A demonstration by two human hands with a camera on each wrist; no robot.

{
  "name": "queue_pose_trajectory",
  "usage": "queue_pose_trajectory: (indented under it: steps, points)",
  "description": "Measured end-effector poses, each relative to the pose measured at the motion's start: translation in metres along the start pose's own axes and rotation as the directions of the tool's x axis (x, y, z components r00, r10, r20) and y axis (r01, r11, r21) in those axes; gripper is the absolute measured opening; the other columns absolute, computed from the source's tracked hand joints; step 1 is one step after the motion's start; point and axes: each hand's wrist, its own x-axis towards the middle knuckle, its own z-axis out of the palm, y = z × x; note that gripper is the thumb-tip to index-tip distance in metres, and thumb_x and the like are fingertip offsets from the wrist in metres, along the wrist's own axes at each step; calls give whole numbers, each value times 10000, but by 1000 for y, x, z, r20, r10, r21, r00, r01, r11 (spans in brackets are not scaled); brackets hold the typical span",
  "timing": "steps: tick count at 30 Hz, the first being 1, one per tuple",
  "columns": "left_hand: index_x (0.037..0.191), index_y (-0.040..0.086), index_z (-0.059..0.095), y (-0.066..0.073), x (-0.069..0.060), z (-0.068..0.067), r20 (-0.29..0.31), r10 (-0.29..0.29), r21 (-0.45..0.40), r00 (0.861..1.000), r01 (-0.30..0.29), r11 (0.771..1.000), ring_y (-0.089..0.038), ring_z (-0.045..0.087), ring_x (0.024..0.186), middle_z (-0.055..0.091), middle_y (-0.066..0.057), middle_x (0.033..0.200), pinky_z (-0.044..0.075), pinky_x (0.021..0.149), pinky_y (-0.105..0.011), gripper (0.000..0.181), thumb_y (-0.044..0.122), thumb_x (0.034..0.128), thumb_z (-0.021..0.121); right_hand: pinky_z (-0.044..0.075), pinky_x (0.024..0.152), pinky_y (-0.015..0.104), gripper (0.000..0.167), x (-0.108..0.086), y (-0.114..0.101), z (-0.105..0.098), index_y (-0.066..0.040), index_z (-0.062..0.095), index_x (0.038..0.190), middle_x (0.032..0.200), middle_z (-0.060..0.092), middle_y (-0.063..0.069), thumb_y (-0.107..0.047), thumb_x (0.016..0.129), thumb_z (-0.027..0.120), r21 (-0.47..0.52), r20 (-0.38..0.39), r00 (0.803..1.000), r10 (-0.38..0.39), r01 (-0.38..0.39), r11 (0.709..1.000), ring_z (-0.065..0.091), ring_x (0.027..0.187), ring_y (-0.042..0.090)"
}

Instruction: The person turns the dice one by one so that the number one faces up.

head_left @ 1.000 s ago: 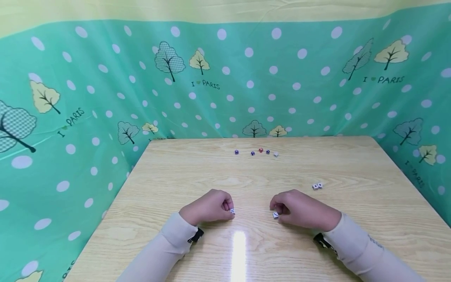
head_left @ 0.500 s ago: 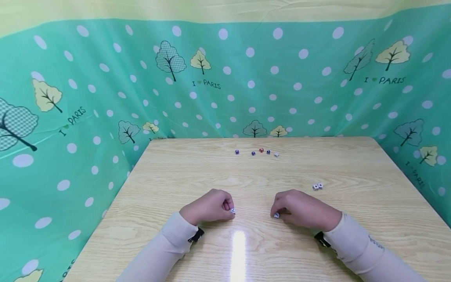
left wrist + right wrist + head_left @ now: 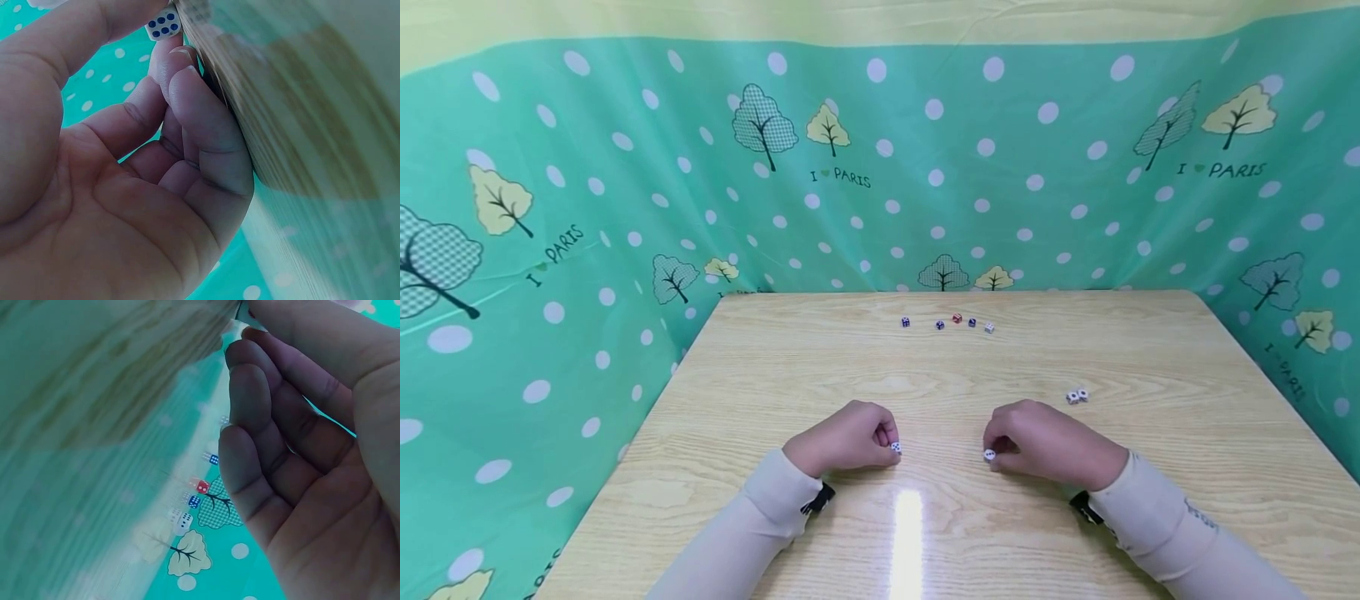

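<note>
From the head view, the left hand (image 3: pixel 846 437) is curled and pinches the left white die (image 3: pixel 896 448) between thumb and finger, low at the wood-grain table (image 3: pixel 775 367). Facing it, well apart, the right hand (image 3: pixel 1045 442) grips the right white die (image 3: pixel 989 455) at its fingertips. Beyond the right hand, 2 white dice (image 3: pixel 1072 398) sit together on the table. Near the far edge, 3 blue dice (image 3: pixel 940 325), 1 red die (image 3: pixel 957 318) and 1 far white die (image 3: pixel 989 327) lie in a loose row before the dotted green cloth (image 3: pixel 820 275). The step in hand seems to be fine fingertip handling, 1 die per hand: a light pinch on opposite faces, with the upper pips uncovered, should serve best, since such small cubes could slip or spin. Whether either held die touches the table is hard to tell.

From the left wrist view, the left white die shows 6 blue pips at the top edge, partly covered by the thumb; the table beside the folded fingers is blurred.

From the right wrist view, the right white die cannot be made out at the cut-off top edge, so its grasp is judged from the head view. The fingers hide part of the far row.
</note>
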Motion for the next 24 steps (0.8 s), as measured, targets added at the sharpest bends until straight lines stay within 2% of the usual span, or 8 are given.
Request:
queue_pose_trajectory:
  steps: [3,9,14,24]
  points:
    - [825,176,675,0,0,0,-1,0,6,1000,0,1000,-55,581,721,648,74,784,515,689,-227,154,176,860,825,493,659,205,117,0,-1,0,-240,747,878,804,606,-172,-185,856,848,-7,-11,1000,6,-6,1000,549,718,13]
    - [831,171,672,0,0,0,-4,0,4,1000,0,1000,-57,580,726,645,71,788,514,693,-227,154,171,860,823,524,697,205,200,0,-2,0,-242,795,979,894,649,-143,-99,845,829,21,-16,999,-33,34,999,578,759,16]
    - [832,169,671,0,0,0,-1,-5,-4,1000,5,1000,-62,577,728,644,67,791,513,689,-227,157,168,858,826,524,700,203,198,0,-3,0,-243,806,949,870,634,-138,-67,857,805,30,-4,998,-61,61,998,555,741,-1]
    - [830,171,670,-1,1,1,3,-6,-11,1000,6,1000,-72,580,727,642,61,789,514,683,-231,162,170,852,831,567,758,227,137,-1,-2,-2,-280,782,932,891,665,-194,-164,871,818,13,-23,1000,0,0,1000,621,809,-6]
